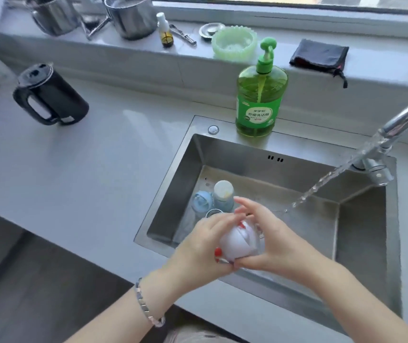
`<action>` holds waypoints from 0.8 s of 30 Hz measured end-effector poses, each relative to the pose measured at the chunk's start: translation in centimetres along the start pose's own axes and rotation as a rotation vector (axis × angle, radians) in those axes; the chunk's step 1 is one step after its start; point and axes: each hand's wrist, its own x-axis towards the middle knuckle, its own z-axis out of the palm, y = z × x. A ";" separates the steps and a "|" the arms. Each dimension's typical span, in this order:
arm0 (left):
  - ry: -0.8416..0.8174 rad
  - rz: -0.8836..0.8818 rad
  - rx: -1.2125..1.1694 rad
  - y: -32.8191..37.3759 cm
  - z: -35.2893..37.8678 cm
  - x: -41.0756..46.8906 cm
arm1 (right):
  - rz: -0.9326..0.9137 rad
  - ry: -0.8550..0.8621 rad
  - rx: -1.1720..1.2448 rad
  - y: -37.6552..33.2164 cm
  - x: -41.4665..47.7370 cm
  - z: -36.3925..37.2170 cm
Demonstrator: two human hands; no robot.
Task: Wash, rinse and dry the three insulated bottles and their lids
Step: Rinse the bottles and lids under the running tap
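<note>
Head view: over the near edge of the sink (361,219), the left hand (198,246) and right hand (272,241) are both wrapped around one white bottle (235,246), cupped from either side and kept just short of the running water stream (326,179), apparently so it can be rubbed over before rinsing. On the sink floor beyond the hands stand a pale blue bottle (223,195) and a blue lid (201,200), seemingly parked where drips drain away. The green detergent bottle (259,100) stands on the sink's far rim, within reach.
</note>
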 end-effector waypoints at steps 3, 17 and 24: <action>0.082 -0.213 -0.035 -2.6 -2.7 -0.7 | 0.015 -0.023 0.006 -1.2 2.9 2.0; 0.338 -0.602 0.103 -23.0 -13.6 9.6 | 0.444 0.414 0.204 -0.3 7.1 6.1; 0.295 -0.476 0.348 -22.1 -11.5 10.6 | 0.567 0.453 0.205 1.0 5.6 6.7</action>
